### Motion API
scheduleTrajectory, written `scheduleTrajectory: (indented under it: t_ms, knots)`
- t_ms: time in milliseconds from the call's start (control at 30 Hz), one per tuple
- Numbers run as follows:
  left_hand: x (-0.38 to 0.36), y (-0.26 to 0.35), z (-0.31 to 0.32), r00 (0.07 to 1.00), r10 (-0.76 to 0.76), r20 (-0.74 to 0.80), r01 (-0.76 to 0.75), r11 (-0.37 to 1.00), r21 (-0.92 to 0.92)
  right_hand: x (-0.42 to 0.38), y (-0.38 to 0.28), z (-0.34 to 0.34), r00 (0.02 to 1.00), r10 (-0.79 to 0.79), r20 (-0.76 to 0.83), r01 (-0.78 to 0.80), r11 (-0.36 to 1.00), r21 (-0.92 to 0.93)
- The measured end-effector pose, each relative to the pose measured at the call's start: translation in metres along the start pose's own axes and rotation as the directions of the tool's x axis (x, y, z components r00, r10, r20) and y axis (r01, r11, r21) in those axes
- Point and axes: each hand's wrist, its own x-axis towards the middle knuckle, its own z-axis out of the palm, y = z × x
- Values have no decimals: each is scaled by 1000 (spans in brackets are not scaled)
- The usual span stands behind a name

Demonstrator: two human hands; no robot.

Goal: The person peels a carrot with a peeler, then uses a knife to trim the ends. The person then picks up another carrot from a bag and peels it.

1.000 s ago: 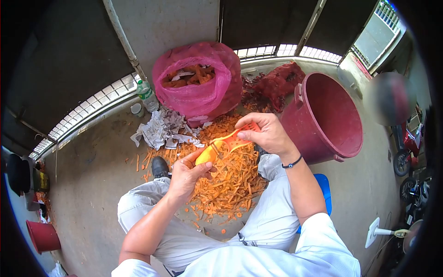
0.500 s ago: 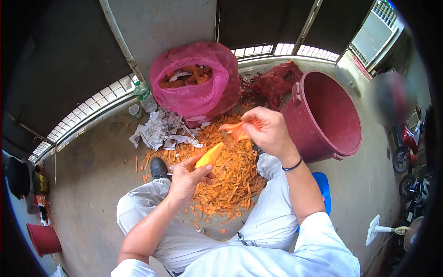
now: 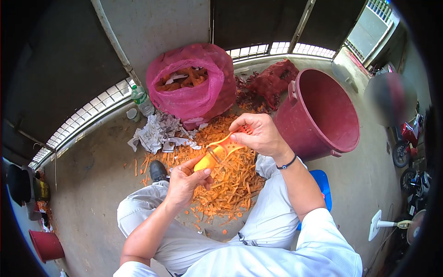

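Between thumb and fingers, my left hand [image 3: 187,181] holds a yellow-orange peeled carrot [image 3: 206,161], its far end pointing up and right. My right hand [image 3: 260,134] grips the handle of an orange peeler [image 3: 229,144] with a holed body. The peeler's blade end is at the carrot's upper tip. Beneath both hands, a big heap of orange peelings [image 3: 230,184] lies on the floor between my legs.
A pink mesh sack [image 3: 226,87] of peelings stands ahead, with crumpled paper [image 3: 159,131], a plastic bottle [image 3: 142,100] and a cup [image 3: 133,114] beside it. Rightward are a red sack [image 3: 277,83], a large maroon tub [image 3: 288,117] and a blue stool [image 3: 321,184].
My right hand has moved down with the peeler, which now meets the carrot's tip instead of hovering above it. My left hand still holds the carrot, in nearly the same place.
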Motion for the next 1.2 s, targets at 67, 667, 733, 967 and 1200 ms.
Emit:
scheduleTrajectory:
  t_ms: [67, 667, 733, 967, 1200]
  knots:
    - [1, -1, 0, 1000, -10, 24, 11, 1000, -26, 0, 0, 2, 997, 68, 23, -71, 974, 217]
    - [-4, -3, 3, 999, -43, 32, 45, 998, -40, 3, 3, -3, 995, 56, 82, -53, 998, -46]
    - [-6, -2, 5, 999, -47, 20, 48, 998, -44, 2, 2, -2, 998, 30, 53, -25, 995, -94]
    - [-8, 1, -1, 999, -46, 25, 48, 995, -93, 2, 4, -34, 983, -139, -119, 83, 918, -388]
    - [-1, -2, -21, 1000, -23, 13, 23, 999, 23, -2, 16, -46, 899, -198, -390, -27, 865, -502]
